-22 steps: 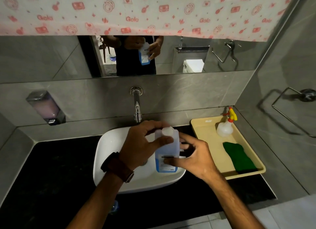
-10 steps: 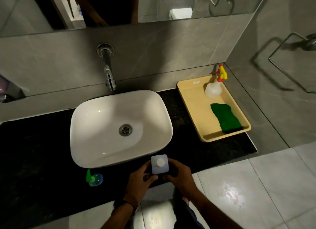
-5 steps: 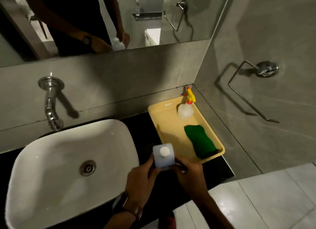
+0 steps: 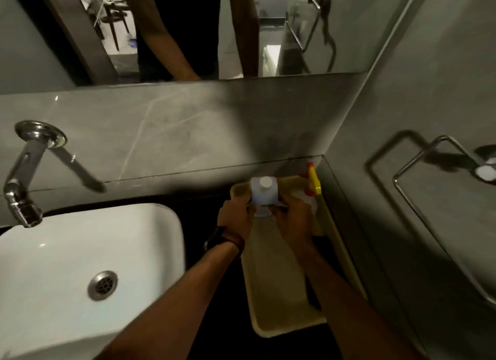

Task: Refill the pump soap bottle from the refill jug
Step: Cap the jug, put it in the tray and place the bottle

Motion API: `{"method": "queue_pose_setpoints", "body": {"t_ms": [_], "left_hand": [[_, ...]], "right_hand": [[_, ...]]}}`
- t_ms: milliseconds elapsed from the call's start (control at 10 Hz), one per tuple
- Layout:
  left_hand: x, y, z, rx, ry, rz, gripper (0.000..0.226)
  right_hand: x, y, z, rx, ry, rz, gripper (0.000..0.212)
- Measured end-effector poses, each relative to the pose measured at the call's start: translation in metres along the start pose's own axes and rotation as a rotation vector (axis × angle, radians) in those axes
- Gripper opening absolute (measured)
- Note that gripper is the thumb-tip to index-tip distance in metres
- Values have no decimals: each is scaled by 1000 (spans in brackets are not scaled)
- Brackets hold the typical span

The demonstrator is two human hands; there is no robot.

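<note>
Fingers of left hand (image 4: 234, 218) curled against left side of refill jug (image 4: 263, 193); fingers of right hand (image 4: 294, 220) curled against its right side. Jug clamped between both hands, upright, white cap on top. Jug over far end of beige tray (image 4: 271, 292); contact between jug base and tray not determinable, base hidden by hands. Dark watch with strap (image 4: 224, 240) on left wrist. Spray bottle with yellow-and-red trigger (image 4: 312, 183) just beyond right hand, at tray's far right corner, body largely hidden. Tray on black counter (image 4: 204, 212), right of white basin (image 4: 80, 265) with metal drain. Wall-mounted chrome tap (image 4: 24, 177) above basin's far edge. Metal towel ring (image 4: 440, 182) on right-hand wall. Mirror (image 4: 188, 29) above, reflecting forearms. Frame motion-blurred; jug label unreadable.
</note>
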State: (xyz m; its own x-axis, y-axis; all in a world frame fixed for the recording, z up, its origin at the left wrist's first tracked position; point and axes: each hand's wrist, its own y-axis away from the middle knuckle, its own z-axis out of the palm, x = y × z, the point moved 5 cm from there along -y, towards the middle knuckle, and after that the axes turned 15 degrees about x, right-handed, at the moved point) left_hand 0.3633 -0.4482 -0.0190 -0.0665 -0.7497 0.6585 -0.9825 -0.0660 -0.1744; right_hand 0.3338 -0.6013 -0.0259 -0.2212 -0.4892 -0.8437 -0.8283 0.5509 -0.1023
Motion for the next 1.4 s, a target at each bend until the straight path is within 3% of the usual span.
{"method": "queue_pose_setpoints", "body": {"t_ms": [100,200,500,800,900,1100,1200,1300,1400], "left_hand": [[-7,-13,17,-45,-20,-35,28],[-15,-21,29,-100,-58,-18,38],[-31,-38,41,-54,-53,-48,32],[-47,-38,56,-20,-66,-90,27],[-48,-36,54,-32,-62,-117,29],[-32,-24,36,-63,-21,-135,45],[-24,-5,12,-54,55,-143,53],[-26,26,-13,-20,115,-126,33],[-41,67,-31,4,114,-122,28]], "right_hand": [[12,-15,9,-83,71,28,28],[14,-23,13,-137,107,-68,36],[20,-35,33,-176,79,-92,36],[31,-40,48,-134,36,7,32],[34,-39,45,-205,13,-33,37],[43,-25,46,-271,20,16,51],[51,-10,40,-196,84,83,53],[54,25,29,-104,131,88,44],[53,60,18,-42,79,47,23]]}}
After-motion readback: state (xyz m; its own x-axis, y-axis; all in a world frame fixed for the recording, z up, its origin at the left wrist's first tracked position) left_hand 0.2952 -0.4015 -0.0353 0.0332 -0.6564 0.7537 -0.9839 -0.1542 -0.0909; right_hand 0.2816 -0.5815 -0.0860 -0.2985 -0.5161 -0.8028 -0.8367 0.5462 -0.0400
